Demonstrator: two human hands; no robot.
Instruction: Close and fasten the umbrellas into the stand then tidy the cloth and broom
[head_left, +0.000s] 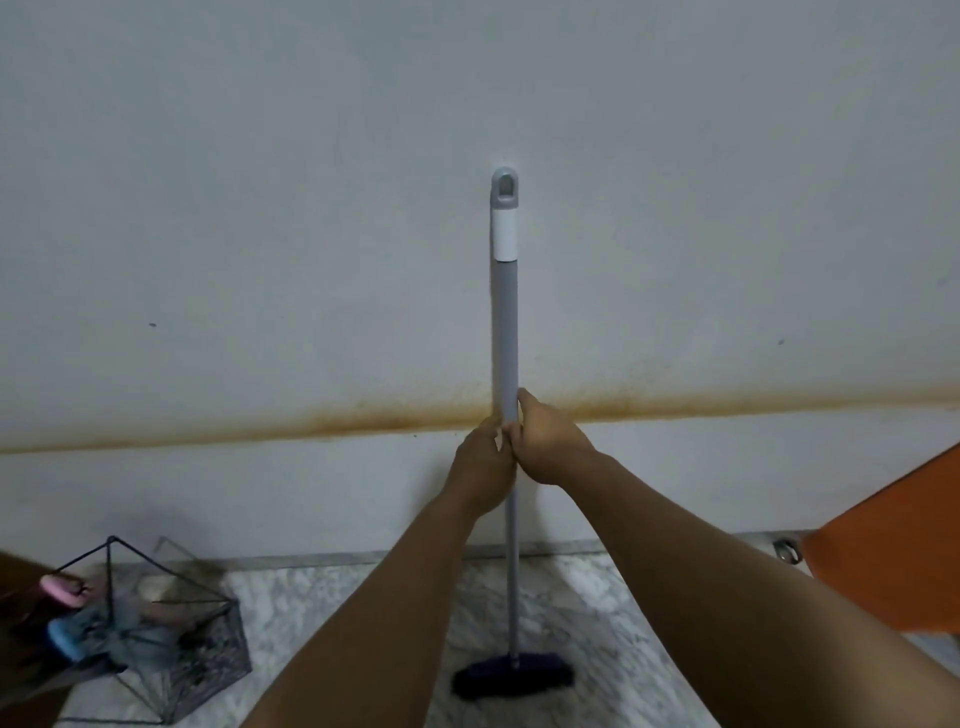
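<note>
Two hands are wrapped around the grey metal broom handle (504, 322) at mid-shaft, the left hand (480, 467) just below the right hand (545, 447), both closed on it. The broom is held upright against the white stained wall (260, 208), its dark bristle head (511, 675) resting on the marbled floor (322, 623) at 6 o'clock. The black wire umbrella stand (156, 639), with closed umbrellas inside, is seen at 8 o'clock. If released while poorly balanced, the handle could probably slide sideways along the smooth wall and topple, since the bristle head gives little footing.
</note>
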